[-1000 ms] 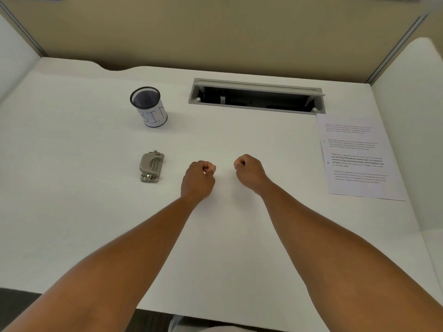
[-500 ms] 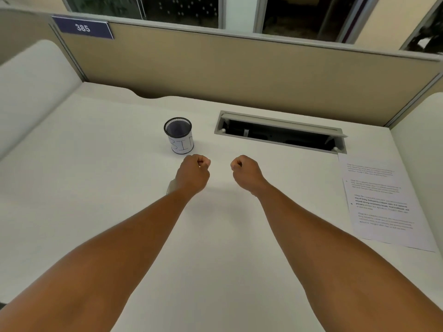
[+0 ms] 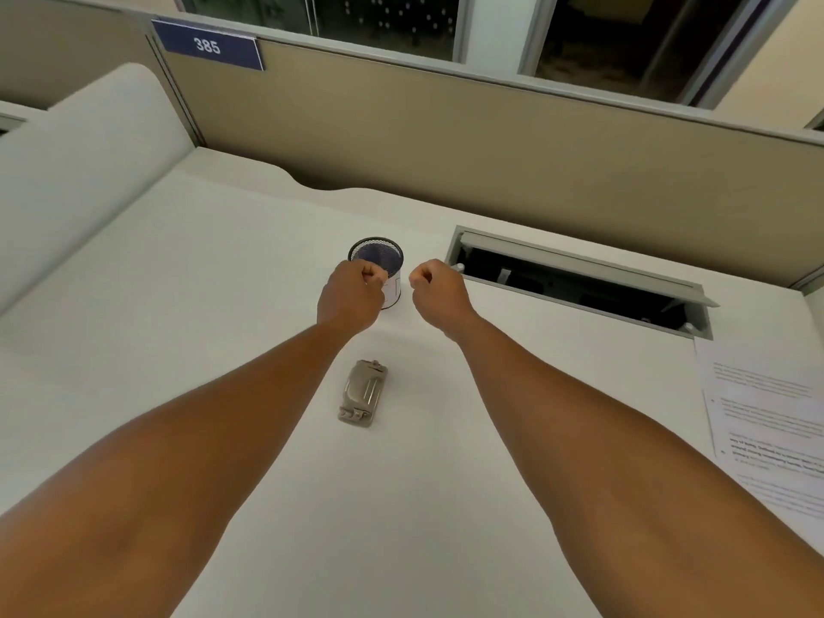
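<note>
Both my arms stretch forward over a white desk (image 3: pixel 178 350). My left hand (image 3: pixel 350 296) is curled into a fist and holds nothing; it partly covers a black mesh pen cup (image 3: pixel 379 260) with a white paper wrap. My right hand (image 3: pixel 439 294) is also a fist holding nothing, just right of the cup. A small grey hole punch (image 3: pixel 362 393) lies on the desk between my forearms, nearer to me than the fists.
An open grey cable tray slot (image 3: pixel 579 283) is set into the desk at the back right. A printed sheet of paper (image 3: pixel 767 421) lies at the right edge. A beige partition (image 3: pixel 446 149) with a blue "385" sign (image 3: pixel 207 45) closes the back.
The view has tilted up and shifted, so the cup now sits behind my left fist and the hole punch shows between my forearms. Both fists stay clenched.
</note>
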`<state>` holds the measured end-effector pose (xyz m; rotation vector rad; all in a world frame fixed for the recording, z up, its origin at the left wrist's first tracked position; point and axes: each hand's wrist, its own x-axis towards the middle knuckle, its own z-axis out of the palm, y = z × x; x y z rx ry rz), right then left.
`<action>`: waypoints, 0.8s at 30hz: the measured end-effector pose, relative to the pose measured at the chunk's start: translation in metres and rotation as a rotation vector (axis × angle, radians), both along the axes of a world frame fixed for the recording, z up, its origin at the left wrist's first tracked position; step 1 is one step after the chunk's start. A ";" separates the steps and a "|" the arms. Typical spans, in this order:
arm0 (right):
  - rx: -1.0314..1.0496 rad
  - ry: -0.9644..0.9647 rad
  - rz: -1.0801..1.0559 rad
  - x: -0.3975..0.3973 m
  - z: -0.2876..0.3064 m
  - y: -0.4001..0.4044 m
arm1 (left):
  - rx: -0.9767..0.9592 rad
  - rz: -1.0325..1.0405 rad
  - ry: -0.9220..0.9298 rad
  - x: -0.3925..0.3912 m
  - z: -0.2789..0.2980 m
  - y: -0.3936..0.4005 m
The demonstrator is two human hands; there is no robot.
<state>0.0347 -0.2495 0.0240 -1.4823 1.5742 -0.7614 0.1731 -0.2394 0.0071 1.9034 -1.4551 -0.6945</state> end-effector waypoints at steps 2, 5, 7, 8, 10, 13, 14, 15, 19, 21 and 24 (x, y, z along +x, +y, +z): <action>-0.021 0.013 0.017 0.010 0.001 -0.011 | -0.001 0.001 -0.005 0.008 -0.001 -0.010; -0.045 0.025 0.022 0.024 0.000 -0.029 | 0.017 0.004 -0.025 0.019 0.001 -0.026; -0.054 0.044 0.040 0.031 -0.002 -0.040 | 0.037 -0.010 -0.049 0.025 0.002 -0.035; -0.057 0.061 0.052 0.034 -0.003 -0.045 | 0.049 -0.016 -0.064 0.028 0.002 -0.039; -0.063 0.097 0.073 0.040 -0.006 -0.053 | 0.077 -0.028 -0.084 0.033 0.000 -0.046; -0.076 0.132 0.107 0.044 -0.009 -0.061 | 0.101 -0.035 -0.114 0.038 -0.002 -0.054; -0.082 0.133 0.110 0.045 -0.010 -0.063 | 0.098 -0.031 -0.129 0.040 -0.003 -0.056; -0.087 0.132 0.104 0.045 -0.010 -0.064 | 0.094 -0.024 -0.143 0.042 -0.003 -0.058; -0.119 0.166 0.065 0.045 -0.011 -0.067 | 0.078 -0.016 -0.164 0.045 -0.005 -0.061; -0.128 0.187 0.070 0.045 -0.011 -0.068 | 0.087 -0.028 -0.168 0.044 -0.004 -0.061; -0.129 0.189 0.095 0.043 -0.011 -0.067 | 0.089 -0.040 -0.171 0.044 -0.004 -0.061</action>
